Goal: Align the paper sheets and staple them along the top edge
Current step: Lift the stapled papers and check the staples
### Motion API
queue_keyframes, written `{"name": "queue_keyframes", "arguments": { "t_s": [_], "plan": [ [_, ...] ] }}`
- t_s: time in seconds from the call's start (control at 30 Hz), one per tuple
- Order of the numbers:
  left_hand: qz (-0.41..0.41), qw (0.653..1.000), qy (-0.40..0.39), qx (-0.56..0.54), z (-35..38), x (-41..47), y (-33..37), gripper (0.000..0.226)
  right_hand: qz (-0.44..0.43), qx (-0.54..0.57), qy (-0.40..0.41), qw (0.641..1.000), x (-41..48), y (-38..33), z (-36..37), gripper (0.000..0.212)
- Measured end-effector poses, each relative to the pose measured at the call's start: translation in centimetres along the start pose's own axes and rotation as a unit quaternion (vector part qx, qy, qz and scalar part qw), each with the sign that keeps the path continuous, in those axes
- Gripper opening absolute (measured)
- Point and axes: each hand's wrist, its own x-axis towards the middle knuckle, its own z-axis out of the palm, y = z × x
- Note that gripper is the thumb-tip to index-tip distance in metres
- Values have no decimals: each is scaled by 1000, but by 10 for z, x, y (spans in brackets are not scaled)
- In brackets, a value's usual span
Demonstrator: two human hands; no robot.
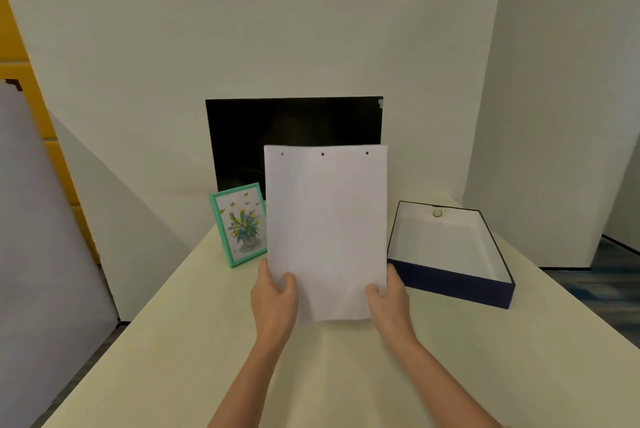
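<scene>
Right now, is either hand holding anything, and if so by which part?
Yes. Both hands hold the paper sheets upright above the table. The left hand grips the lower left edge and the right hand grips the lower right edge.

The paper sheets hide the lower middle of the monitor and the right edge of the picture frame; left hand and right hand show thumbs only, other fingers behind the sheets; three dark dots near the top edge are too small to identify.
</scene>
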Motion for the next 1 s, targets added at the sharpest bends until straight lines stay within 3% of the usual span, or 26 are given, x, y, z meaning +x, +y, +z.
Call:
{"name": "queue_keyframes", "arguments": {
  "t_s": [0.1, 0.23, 0.47, 0.6, 0.77, 1.0],
  "plan": [
    [34, 998, -44, 42, 25, 11, 23, 34, 7, -28, 36, 999, 24, -7, -22, 23],
    [64, 993, -88, 49, 70, 27, 40, 73, 29, -55, 68, 996, 57, -10, -61, 24],
    [115, 970, -164, 138, 160, 45, 42, 24, 88, -55, 146, 984, 109, 10, -120, 54],
    [126, 950, -229, 173, 209, 54, 36, 32, 117, -126, 175, 969, 139, 22, -146, 46],
    [144, 879, -326, 316, 254, 68, 16, 45, 156, -269, 123, 942, 175, 47, -162, 31],
    [143, 847, -336, 388, 282, 80, -10, 38, 175, -372, 87, 908, 201, 76, -163, 30]
  ]
}}
